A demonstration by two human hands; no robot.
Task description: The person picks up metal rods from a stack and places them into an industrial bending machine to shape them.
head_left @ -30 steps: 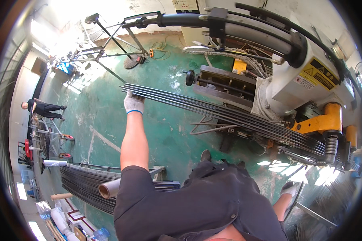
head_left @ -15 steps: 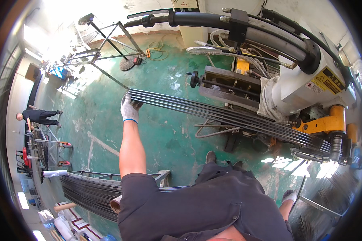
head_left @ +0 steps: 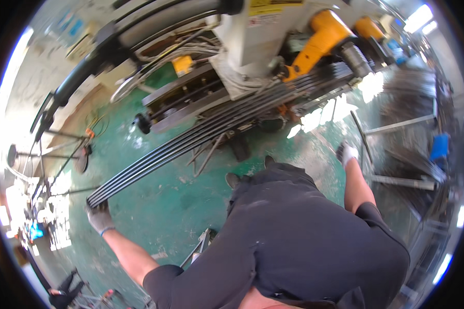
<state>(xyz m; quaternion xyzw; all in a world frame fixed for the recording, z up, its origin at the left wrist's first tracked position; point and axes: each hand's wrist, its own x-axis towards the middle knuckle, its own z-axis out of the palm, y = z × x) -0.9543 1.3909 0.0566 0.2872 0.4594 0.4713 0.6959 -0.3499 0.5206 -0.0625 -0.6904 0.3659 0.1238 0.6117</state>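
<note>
My left hand (head_left: 101, 218), in a pale knitted work glove, is closed around the left ends of several long, thin dark metal tubes (head_left: 162, 160). The tubes lie side by side and slant up to the right, along the front of a machine, to a ribbed cylinder (head_left: 357, 59) beside its yellow arm (head_left: 314, 45). Gloved as well, my right hand (head_left: 348, 153) hangs low at my right side, apart from the tubes. A thin dark bar (head_left: 363, 137) stands close to it; its fingers are too blurred to read.
The machine has a white body (head_left: 252, 38), a steel rail bed (head_left: 191, 105) and thick black cylinders (head_left: 154, 28). Racks with a grey frame bar (head_left: 399, 124) and bundled rods stand to the right. Another person (head_left: 64, 293) is at the lower left. The floor (head_left: 175, 206) is green.
My view has turned to the right, so the machine and tubes appear farther left and tilted. The left hand keeps its hold on the tube ends. More of my right arm shows.
</note>
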